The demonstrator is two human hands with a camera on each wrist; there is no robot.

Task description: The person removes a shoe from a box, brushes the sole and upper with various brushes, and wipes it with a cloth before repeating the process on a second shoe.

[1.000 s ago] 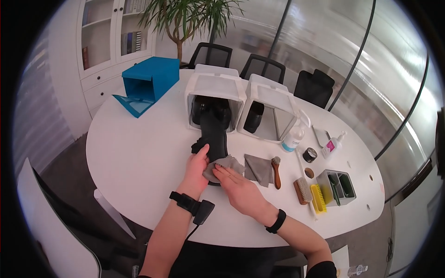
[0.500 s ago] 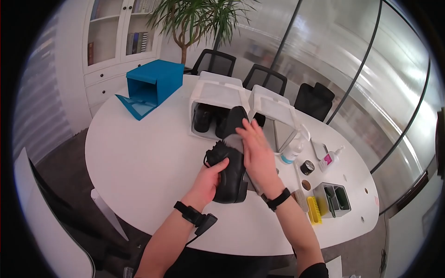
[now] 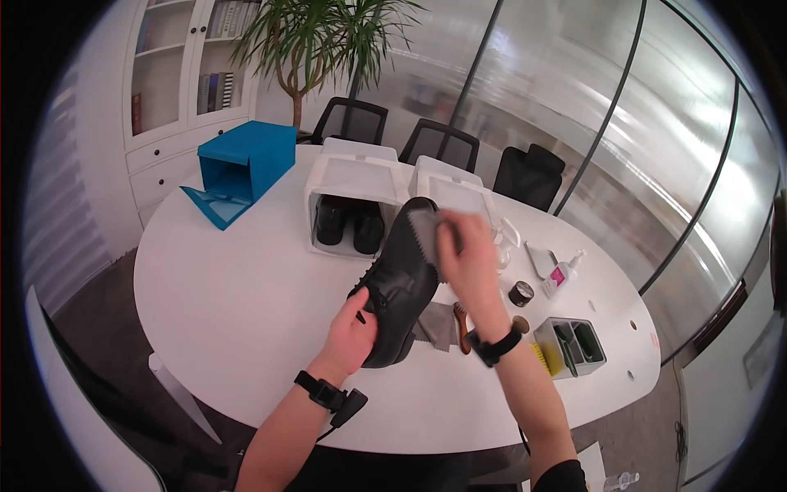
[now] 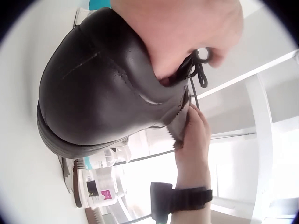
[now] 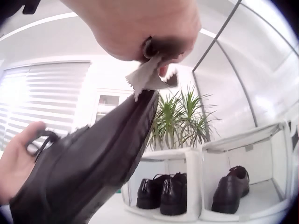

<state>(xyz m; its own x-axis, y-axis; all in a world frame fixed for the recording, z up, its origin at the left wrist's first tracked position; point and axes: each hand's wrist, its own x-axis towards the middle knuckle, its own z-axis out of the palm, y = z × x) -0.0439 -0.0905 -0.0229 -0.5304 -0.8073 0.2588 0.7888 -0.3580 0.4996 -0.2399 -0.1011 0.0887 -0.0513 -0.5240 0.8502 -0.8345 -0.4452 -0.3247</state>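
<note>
My left hand (image 3: 348,340) grips a black lace-up shoe (image 3: 398,283) at its ankle opening, fingers inside it in the left wrist view. The shoe is tilted above the table, toe pointing up and away, with laces and side showing. In my right hand (image 3: 475,258) is a grey cloth (image 3: 425,230) with zigzag edges, pinched between thumb and fingers. It lies against the toe end; in the right wrist view, the bunched cloth (image 5: 149,77) hangs at the shoe's tip. A pale scuff line marks the heel of the shoe (image 4: 88,88).
A white box (image 3: 361,176) holds black shoes (image 3: 330,221); beside it, another white box holds a single dark shoe (image 5: 231,189). A blue box (image 3: 270,164) stands left. A second grey cloth (image 3: 440,326), wooden-handled brush (image 3: 462,328), tin (image 3: 520,293), pump bottle (image 3: 561,275) and grey caddy (image 3: 570,348) lie right.
The shoe has come up from low over the table and turned, bringing its laces into view. My right hand has moved with the cloth from the heel end to the toe.
</note>
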